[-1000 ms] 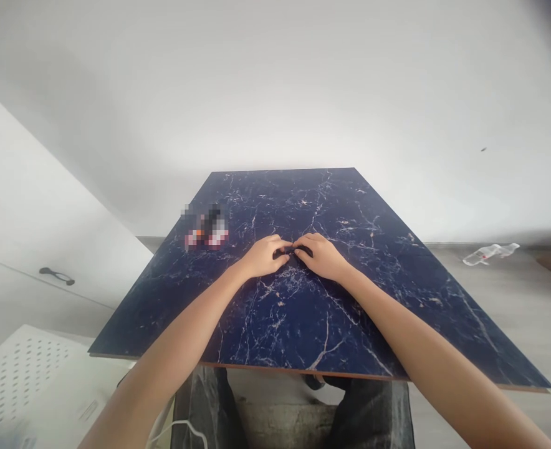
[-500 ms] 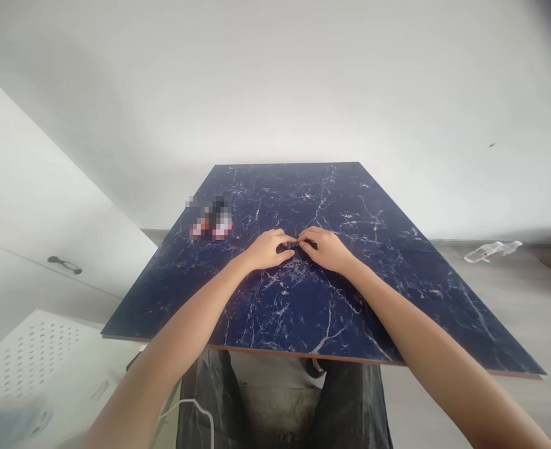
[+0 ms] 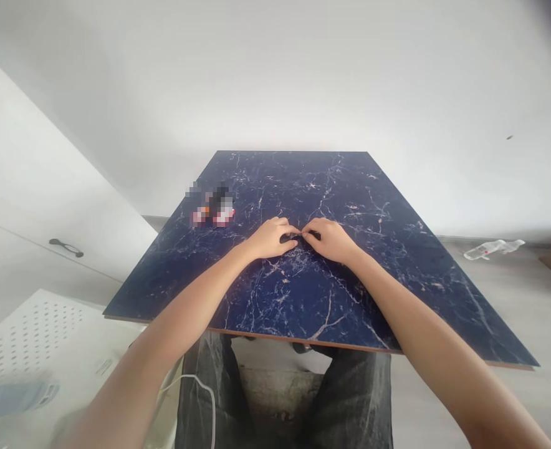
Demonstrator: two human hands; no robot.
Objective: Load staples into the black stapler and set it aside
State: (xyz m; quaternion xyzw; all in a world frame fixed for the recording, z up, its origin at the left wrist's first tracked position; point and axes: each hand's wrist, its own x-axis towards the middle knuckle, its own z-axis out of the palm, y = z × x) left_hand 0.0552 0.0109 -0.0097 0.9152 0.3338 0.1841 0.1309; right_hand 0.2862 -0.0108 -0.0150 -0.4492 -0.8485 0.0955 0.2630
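Over the middle of a dark blue marble-patterned tabletop (image 3: 285,299), my two hands meet at the fingertips. My left hand (image 3: 274,239) rests low on the surface with its index finger stretched to the right and its thumb apart below. Facing it, my right hand (image 3: 328,239) has thumb and index finger pinched together, touching the left index fingertip. Whatever lies in that pinch is too small to make out. To the left of my hands sits a pixelated cluster (image 3: 214,209) with black, orange, white and red patches; its kind cannot be told.
A pale wall (image 3: 294,75) rises behind the table. On the left are a white cabinet with a dark handle (image 3: 66,247) and a perforated white surface (image 3: 37,330) bearing a blurred bluish bottle (image 3: 14,399). A white cable (image 3: 205,386) hangs near my leg. Clear plastic (image 3: 493,249) lies at right.
The view has tilted slightly, so the table sits a little higher in the picture. My right thumb and index finger have closed into a pinch; my left hand keeps nearly the same pose.
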